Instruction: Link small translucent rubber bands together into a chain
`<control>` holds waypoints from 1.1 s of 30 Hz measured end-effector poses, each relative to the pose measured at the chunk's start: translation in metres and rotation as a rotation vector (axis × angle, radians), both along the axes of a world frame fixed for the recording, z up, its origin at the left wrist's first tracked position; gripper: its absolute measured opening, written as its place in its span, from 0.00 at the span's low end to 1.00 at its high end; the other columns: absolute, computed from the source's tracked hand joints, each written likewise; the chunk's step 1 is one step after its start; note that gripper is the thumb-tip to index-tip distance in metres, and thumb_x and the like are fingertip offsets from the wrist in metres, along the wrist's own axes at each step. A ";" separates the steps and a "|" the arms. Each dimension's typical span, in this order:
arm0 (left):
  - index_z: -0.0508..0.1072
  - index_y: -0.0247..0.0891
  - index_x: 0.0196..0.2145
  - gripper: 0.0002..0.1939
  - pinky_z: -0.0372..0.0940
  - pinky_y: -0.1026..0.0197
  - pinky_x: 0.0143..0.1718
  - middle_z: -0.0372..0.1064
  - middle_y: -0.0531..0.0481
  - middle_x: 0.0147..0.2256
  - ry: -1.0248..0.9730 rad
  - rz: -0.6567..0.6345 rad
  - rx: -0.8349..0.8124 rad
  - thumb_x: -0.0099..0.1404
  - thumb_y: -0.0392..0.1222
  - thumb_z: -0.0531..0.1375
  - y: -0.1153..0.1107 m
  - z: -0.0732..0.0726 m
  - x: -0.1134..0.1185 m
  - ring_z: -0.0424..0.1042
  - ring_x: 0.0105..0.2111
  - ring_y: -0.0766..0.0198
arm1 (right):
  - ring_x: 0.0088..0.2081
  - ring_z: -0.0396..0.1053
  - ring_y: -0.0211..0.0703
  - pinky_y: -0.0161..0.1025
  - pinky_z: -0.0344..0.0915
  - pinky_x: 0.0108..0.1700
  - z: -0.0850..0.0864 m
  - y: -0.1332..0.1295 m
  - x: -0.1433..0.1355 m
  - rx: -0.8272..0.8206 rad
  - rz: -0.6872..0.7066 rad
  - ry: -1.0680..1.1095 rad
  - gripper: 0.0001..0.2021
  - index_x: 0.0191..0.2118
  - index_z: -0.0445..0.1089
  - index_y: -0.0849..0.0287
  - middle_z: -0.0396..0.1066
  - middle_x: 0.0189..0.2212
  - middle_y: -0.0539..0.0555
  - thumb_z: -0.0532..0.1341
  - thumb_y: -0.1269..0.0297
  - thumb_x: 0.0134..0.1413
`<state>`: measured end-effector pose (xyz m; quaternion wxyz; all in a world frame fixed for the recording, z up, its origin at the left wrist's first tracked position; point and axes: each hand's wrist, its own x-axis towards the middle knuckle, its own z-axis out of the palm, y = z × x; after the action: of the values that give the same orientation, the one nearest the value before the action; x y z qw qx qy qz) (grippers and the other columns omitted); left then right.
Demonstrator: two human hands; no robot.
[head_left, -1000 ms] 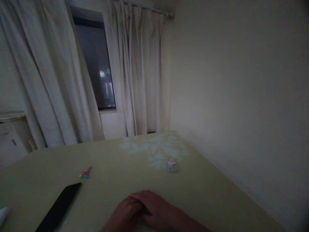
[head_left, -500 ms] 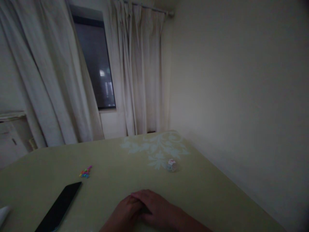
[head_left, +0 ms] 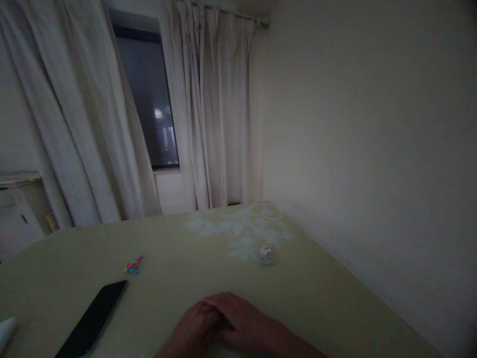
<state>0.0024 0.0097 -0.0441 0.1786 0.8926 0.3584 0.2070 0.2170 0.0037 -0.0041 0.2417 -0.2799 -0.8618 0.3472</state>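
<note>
Head cam: practically no change vs. the last sec; the hands stay put. Left hand & right hand are folded together at or just over the tabletop, the right's fingers lapped over the left's. How tightly they're closed, or if anything sits between the palms, can't tell (hidden). So nothing's visibly picked up. Ahead of the fingers, a bit R: small clear container w/ pinkish-white top, too blurry for details, untouched. Well L & farther off than the fingers: bunch of colourful pieces, also untouched. L of the fingers, nearer than the pieces: dark phone, flat, apart from both hands. Far L at the edge: white object, mostly cut off, ID unclear.
</note>
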 end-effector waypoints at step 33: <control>0.81 0.48 0.51 0.21 0.69 0.57 0.58 0.81 0.50 0.52 0.010 0.001 -0.033 0.64 0.31 0.60 0.000 0.006 0.003 0.78 0.52 0.54 | 0.64 0.64 0.51 0.46 0.56 0.68 -0.004 0.002 -0.001 0.013 0.006 0.015 0.39 0.70 0.59 0.47 0.66 0.65 0.55 0.68 0.67 0.54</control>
<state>0.0050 0.0092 -0.0379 0.1912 0.8904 0.3633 0.1966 0.2163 0.0052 -0.0084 0.2489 -0.2732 -0.8631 0.3442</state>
